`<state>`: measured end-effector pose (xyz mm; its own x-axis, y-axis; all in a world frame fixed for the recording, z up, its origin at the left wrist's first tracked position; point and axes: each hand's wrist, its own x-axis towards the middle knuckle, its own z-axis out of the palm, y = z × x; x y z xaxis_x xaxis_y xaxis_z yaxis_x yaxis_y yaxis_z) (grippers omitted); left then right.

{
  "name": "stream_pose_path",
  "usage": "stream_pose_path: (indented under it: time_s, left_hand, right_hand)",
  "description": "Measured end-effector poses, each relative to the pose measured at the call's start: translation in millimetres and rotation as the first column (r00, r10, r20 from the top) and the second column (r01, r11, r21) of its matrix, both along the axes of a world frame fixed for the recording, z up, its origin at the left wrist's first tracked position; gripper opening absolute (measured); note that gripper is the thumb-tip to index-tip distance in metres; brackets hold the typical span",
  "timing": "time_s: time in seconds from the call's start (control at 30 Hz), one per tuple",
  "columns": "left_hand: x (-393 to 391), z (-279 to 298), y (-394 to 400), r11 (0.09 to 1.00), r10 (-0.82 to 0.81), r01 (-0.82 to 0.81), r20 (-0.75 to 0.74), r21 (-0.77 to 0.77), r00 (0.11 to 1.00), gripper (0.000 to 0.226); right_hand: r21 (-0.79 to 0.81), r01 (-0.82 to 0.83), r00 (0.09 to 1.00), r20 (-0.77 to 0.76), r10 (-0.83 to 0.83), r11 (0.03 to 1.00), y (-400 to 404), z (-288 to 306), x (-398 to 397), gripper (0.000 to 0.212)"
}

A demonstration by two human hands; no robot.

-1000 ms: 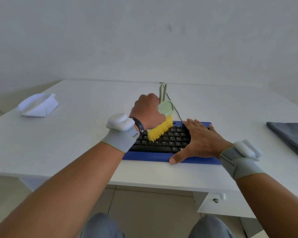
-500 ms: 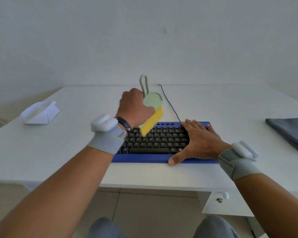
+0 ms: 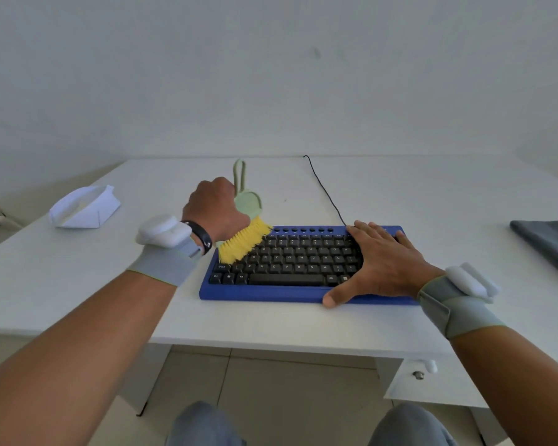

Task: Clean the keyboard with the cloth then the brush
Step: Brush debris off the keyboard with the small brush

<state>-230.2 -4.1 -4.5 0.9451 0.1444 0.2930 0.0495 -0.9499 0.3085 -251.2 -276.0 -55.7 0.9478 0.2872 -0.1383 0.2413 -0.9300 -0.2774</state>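
A keyboard (image 3: pixel 290 265) with black keys in a blue frame lies near the front edge of the white table (image 3: pixel 432 201). My left hand (image 3: pixel 215 209) grips the pale green handle of a brush (image 3: pixel 247 233). Its yellow bristles rest on the keys at the keyboard's far left corner. My right hand (image 3: pixel 379 262) lies flat on the right end of the keyboard, fingers straight, thumb on the front rim. A dark grey cloth (image 3: pixel 550 243) lies folded at the table's right edge.
A white folded paper object (image 3: pixel 84 207) sits at the table's back left. The keyboard's black cable (image 3: pixel 322 188) runs back over the table to the wall. A drawer with a knob (image 3: pixel 417 375) is under the table front, right of my knees.
My left hand swept the brush from the middle of the keyboard to the left, lifted it, and now has the bristles down on the far left corner. My right hand stayed put.
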Motion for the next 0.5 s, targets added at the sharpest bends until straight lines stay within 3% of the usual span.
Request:
stream_pose_path:
  time_s: [0.1,0.23,0.37,0.5]
  left_hand:
    - [3,14,1,1.000,-0.017,0.016,0.054,0.015,0.998,0.028]
    - [2,24,-11,0.976,-0.152,0.173,0.150,-0.135,0.977,0.041]
    - [0,10,-20,0.931,-0.279,0.301,0.127,-0.207,0.952,0.046]
    - [-3,-4,-2,0.929,-0.316,0.313,0.017,-0.199,0.949,0.031]
  right_hand:
    - [-0.011,-0.001,1.000,-0.012,0.001,1.000,0,1,0,0.156]
    - [-0.046,-0.015,0.999,-0.047,0.013,0.999,6,12,3,0.155]
    - [-0.013,-0.066,0.998,-0.011,0.066,0.998,29,20,3,0.154]
    - [-0.032,-0.097,0.995,0.020,0.097,0.995,48,13,2,0.148]
